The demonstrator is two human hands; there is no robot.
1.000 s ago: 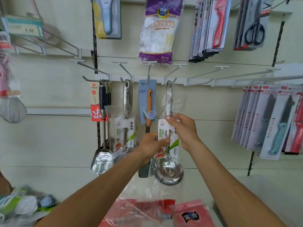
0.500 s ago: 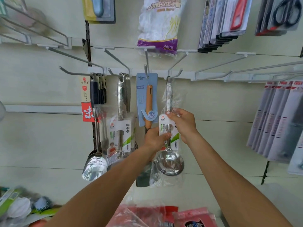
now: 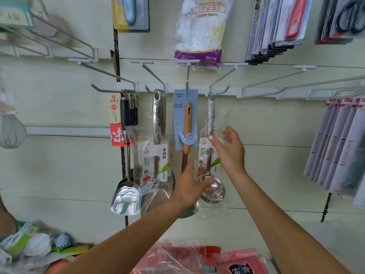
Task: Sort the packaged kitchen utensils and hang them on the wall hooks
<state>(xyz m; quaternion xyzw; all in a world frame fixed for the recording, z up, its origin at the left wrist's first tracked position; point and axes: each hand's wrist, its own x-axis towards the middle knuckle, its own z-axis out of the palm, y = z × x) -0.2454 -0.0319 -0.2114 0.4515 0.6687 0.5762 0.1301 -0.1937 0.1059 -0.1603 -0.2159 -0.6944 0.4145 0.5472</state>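
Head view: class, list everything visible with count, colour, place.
steel ladle in clear bag: one, silver, hook by hands
orange-handled utensil on blue card: one, orange, hook left of ladle
steel turners with white cards: several, silver, next hook left
black-handled steel spatulas: several, silver, hook left of turners
white disposable-glove pack: one, white and purple, top centre
grey carded knives: many, grey, right wall
red plastic packets: several, red, bottom centre
left hand: one, by ladle bowl
right hand: one, by ladle card

Shop aisle, packaged utensils point(image 3: 158, 147) on wall hooks point(image 3: 150, 89), price tag point(image 3: 14, 16)
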